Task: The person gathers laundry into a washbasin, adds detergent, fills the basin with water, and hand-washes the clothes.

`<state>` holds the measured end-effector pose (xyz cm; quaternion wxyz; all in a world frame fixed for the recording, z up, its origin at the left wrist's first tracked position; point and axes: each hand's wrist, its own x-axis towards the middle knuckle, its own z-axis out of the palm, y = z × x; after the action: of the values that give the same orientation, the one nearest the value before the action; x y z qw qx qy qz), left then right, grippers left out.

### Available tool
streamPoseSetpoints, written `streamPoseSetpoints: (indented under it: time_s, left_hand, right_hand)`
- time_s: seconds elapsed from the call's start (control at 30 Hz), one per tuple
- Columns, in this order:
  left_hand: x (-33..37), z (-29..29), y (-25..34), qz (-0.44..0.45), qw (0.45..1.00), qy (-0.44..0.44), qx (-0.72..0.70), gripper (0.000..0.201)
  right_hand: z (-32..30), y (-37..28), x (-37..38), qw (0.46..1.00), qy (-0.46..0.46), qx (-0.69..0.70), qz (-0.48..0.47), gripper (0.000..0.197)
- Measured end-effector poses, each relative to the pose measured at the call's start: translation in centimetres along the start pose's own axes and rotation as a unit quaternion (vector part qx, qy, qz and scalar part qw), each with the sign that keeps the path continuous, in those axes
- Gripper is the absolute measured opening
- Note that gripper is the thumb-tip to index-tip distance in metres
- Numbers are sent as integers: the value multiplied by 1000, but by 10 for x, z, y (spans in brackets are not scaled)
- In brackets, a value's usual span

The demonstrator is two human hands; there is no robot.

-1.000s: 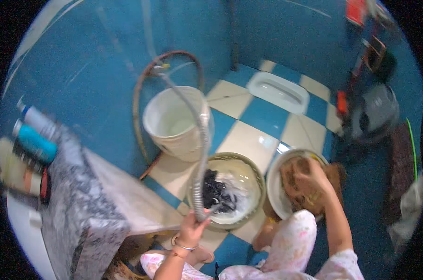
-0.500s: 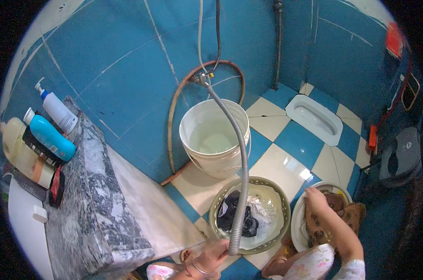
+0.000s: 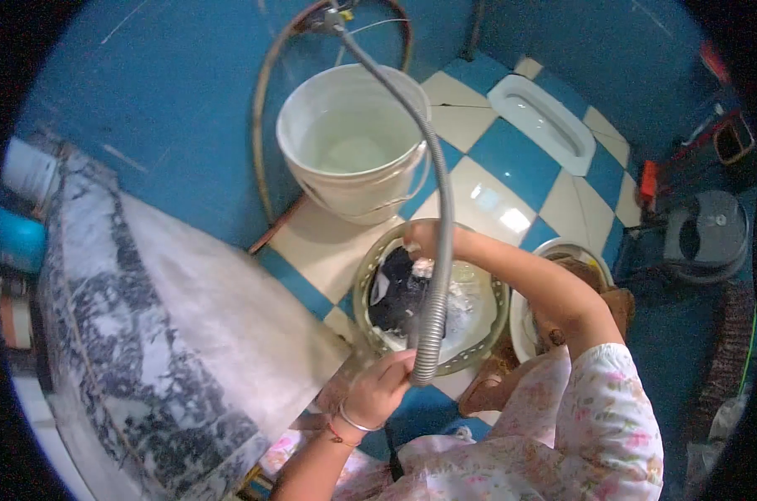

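My left hand (image 3: 378, 392), with bangles on its wrist, closes round the lower end of a ribbed grey flexible hose (image 3: 442, 209). The hose runs down from the wall tap in front of the tub. An olive tub with a perforated rim (image 3: 363, 288) stands on the floor before me, with soapy water and clothes inside. My right hand (image 3: 427, 244) reaches in from the right, its fingers curled at the top of a dark garment (image 3: 391, 305). The hose hides part of that hand. White suds or wet cloth (image 3: 462, 301) lie beside the garment.
A white bucket (image 3: 349, 196) of water stands behind the tub. At right, a pale basin (image 3: 524, 330) holds brown patterned cloth (image 3: 616, 309). A marble ledge (image 3: 153, 334) bounds the left. Further off are a squat toilet (image 3: 545, 125) and a grey stool (image 3: 704, 234).
My right hand has moved left from the brown cloth's basin into the olive tub, onto the dark garment. My left hand keeps the hose. The view has tilted downward.
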<state>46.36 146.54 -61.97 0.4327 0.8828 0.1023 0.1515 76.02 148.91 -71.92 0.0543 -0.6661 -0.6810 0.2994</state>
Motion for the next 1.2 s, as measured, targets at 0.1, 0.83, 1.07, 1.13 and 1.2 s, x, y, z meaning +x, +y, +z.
streamPoseSetpoints:
  time_s: [0.1,0.83,1.07,1.13,1.2]
  left_hand:
    - [6,14,2,4,1000,-9,15,32]
    - [24,177,-18,-104,986,89,-96,34]
    - [141,42,-98,-389,772,350,-362,45]
    - [169,13,-110,-380,754,369,-388,63]
    - [198,-4,-120,-437,660,435,-430,76]
  right_hand:
    - [7,-1,-62,892,-114,435,40,46]
    - [-20,-107,-278,675,266,653,217,39]
    - [-18,-109,-291,658,338,641,206,40]
    - [-19,-113,-291,622,389,657,174,41]
    - [-27,-110,-295,613,410,662,133,44]
